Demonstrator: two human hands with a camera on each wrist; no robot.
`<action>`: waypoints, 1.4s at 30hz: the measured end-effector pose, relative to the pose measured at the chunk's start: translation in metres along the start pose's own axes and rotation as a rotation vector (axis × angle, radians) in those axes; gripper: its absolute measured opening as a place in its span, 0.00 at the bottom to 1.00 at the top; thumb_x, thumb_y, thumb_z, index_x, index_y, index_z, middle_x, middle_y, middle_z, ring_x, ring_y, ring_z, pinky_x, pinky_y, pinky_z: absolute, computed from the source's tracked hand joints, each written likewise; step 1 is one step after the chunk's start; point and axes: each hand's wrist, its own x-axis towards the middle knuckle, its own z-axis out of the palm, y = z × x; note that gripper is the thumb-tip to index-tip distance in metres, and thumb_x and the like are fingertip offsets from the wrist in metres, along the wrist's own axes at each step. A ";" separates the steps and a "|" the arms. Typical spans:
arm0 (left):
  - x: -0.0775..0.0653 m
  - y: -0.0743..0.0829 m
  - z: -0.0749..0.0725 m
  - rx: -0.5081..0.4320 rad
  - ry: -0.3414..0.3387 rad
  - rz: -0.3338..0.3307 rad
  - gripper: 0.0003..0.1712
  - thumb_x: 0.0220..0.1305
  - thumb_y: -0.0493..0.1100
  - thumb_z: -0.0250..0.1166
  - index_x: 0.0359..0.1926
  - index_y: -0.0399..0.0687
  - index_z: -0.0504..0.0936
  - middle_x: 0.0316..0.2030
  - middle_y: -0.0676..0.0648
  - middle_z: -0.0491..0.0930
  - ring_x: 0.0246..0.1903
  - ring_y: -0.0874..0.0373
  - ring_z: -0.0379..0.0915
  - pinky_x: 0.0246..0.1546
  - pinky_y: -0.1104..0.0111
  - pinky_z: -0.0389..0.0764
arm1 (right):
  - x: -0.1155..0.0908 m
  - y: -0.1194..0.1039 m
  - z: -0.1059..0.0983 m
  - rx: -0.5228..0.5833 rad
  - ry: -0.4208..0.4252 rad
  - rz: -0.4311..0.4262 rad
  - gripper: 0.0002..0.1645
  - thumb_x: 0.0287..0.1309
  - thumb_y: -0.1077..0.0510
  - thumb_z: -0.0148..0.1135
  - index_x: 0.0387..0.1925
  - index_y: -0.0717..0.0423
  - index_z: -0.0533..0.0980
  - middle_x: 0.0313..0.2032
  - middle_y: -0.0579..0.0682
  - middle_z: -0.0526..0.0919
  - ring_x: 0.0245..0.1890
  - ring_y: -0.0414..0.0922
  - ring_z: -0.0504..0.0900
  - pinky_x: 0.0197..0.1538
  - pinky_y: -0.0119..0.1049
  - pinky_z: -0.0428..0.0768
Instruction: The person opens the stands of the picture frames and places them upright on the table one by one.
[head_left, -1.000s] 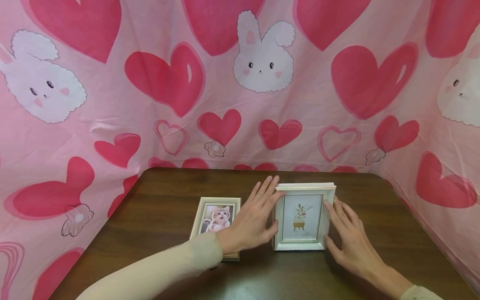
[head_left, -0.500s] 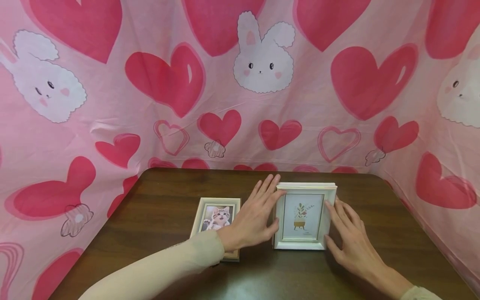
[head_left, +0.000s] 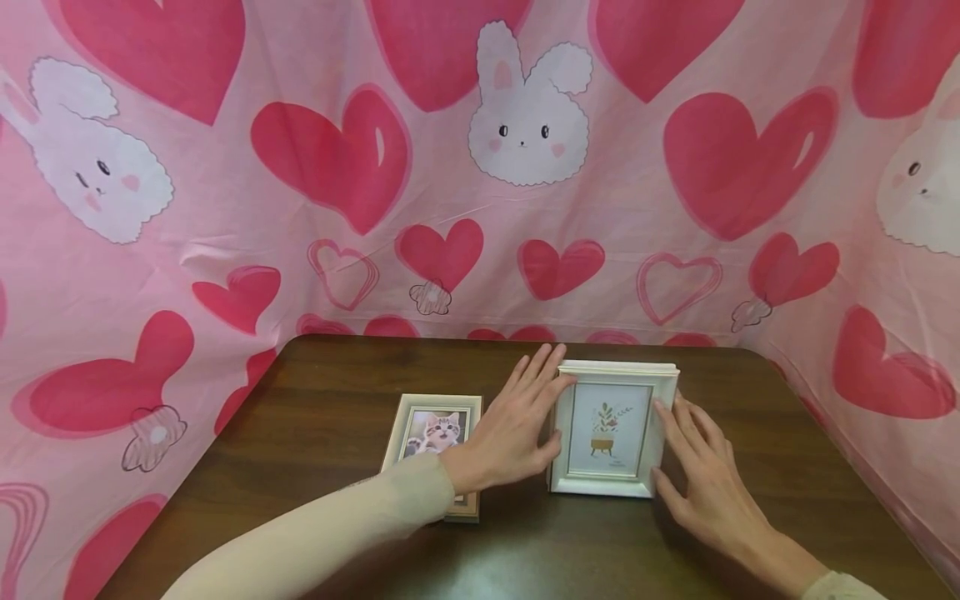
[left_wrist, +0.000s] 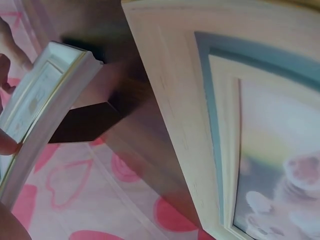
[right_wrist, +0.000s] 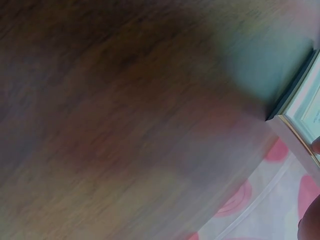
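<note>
A white picture frame [head_left: 610, 486] with a potted-plant print stands upright on the table, between both hands. My left hand [head_left: 512, 423] touches its left side, fingers stretched up along the edge and the thumb lower down. On the right side, my right hand [head_left: 708, 475] rests fingers and thumb against the border. The left wrist view shows the frame's dark back stand [left_wrist: 87, 122]. To the left, a cream picture frame [head_left: 405, 412] with a kitten photo stands partly hidden behind my left forearm. Only a corner of the white frame [right_wrist: 290, 131] appears in the right wrist view.
Dark wooden table [head_left: 337, 367] lies beneath both frames. Pink cloth [head_left: 622, 208] printed with hearts and rabbits hangs behind the table and along both sides.
The white frame has shifted slightly back and to the right, and both hands have moved along with it. The kitten frame stays where it was.
</note>
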 end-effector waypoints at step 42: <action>0.022 -0.007 0.013 -0.298 -0.105 -0.031 0.49 0.64 0.38 0.74 0.80 0.49 0.57 0.85 0.53 0.29 0.69 0.57 0.68 0.64 0.72 0.71 | 0.000 0.017 -0.006 -0.035 0.012 0.036 0.65 0.39 0.64 0.76 0.81 0.58 0.58 0.79 0.65 0.58 0.70 0.70 0.60 0.47 0.64 0.66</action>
